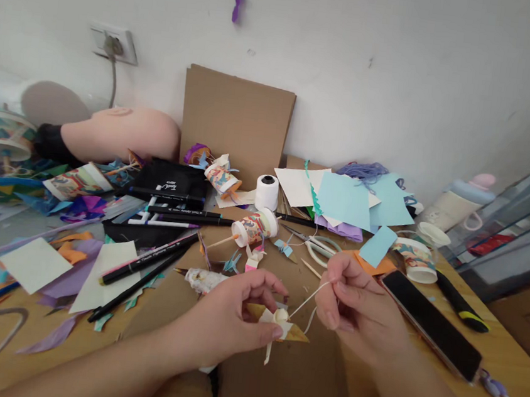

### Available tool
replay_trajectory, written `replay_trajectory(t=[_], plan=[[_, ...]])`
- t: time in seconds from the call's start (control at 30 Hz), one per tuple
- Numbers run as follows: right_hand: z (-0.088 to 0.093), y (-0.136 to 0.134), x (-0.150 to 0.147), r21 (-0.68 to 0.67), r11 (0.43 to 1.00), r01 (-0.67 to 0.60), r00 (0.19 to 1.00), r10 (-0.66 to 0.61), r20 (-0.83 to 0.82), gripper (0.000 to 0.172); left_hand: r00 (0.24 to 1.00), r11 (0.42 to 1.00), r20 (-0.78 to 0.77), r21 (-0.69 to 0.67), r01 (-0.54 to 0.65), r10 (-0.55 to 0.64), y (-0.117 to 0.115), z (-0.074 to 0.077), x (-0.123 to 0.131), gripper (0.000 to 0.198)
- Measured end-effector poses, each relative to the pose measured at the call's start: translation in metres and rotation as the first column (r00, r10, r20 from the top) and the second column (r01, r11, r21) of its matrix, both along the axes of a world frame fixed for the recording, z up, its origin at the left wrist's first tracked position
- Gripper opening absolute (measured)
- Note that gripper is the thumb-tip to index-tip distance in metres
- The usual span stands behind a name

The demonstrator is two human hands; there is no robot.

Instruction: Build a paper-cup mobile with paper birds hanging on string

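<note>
My left hand [234, 315] is closed around a small folded paper figure [297, 333] in pale and golden-brown paper, over the cardboard sheet [283, 390]. The fingers cover part of it. From its top runs a white string [304, 302], pulled taut up to my right hand [357, 309], whose thumb and fingertips pinch it. A loose length of string hangs below the right fingers. Just beyond the left hand lies a whitish tool with a pointed tip [204, 280], apparently a glue gun. Farther off, a patterned paper cup [257, 226] with a stick lies on its side.
Pliers [321, 247] and a white thread spool [267, 193] stand beyond the hands. A phone [432, 323] and a black-handled cutter [462, 301] lie right. Black markers [144, 261] and paper scraps [35, 263] crowd the left. A mannequin head [130, 134] lies behind.
</note>
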State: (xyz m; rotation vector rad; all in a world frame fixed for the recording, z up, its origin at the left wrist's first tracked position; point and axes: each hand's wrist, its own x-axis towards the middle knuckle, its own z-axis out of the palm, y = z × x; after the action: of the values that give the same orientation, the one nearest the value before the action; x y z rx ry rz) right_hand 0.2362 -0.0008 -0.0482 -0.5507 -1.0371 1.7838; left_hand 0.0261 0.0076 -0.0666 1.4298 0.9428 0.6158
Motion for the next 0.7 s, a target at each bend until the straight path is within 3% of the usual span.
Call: replay_trajectory(t=[0.33,0.43,0.5,0.57,0.63,0.7], plan=[[0.001,-0.001,0.001,0.024,1.000,0.010,0.999,-0.011,0.047,0.009,1.000,0.999,0.007,-0.041,-0.008,0.008,-0.001,0.003,0.000,0.036],[-0.004,0.003,0.003,0.057,0.994,0.097,0.975,-0.106,0.194,0.008,0.998,0.998,0.055,-0.067,-0.007,0.011,0.002,0.002,-0.001,0.037],[-0.008,0.007,0.003,0.197,0.943,0.269,0.852,-0.329,0.407,0.011,0.993,0.993,0.118,-0.115,0.005,0.008,0.004,0.000,-0.002,0.037],[-0.011,0.009,0.002,0.476,0.799,0.367,0.582,-0.597,0.552,0.023,0.983,0.985,0.182,-0.171,0.010,0.021,0.005,-0.001,-0.003,0.038],[-0.011,0.008,0.001,0.706,0.663,0.251,0.383,-0.737,0.557,0.031,0.973,0.978,0.227,-0.210,0.002,0.047,0.006,-0.002,-0.004,0.041],[-0.010,0.004,0.000,0.776,0.628,0.053,0.375,-0.733,0.568,0.026,0.966,0.973,0.251,-0.233,0.001,0.059,0.005,-0.003,-0.003,0.042]])
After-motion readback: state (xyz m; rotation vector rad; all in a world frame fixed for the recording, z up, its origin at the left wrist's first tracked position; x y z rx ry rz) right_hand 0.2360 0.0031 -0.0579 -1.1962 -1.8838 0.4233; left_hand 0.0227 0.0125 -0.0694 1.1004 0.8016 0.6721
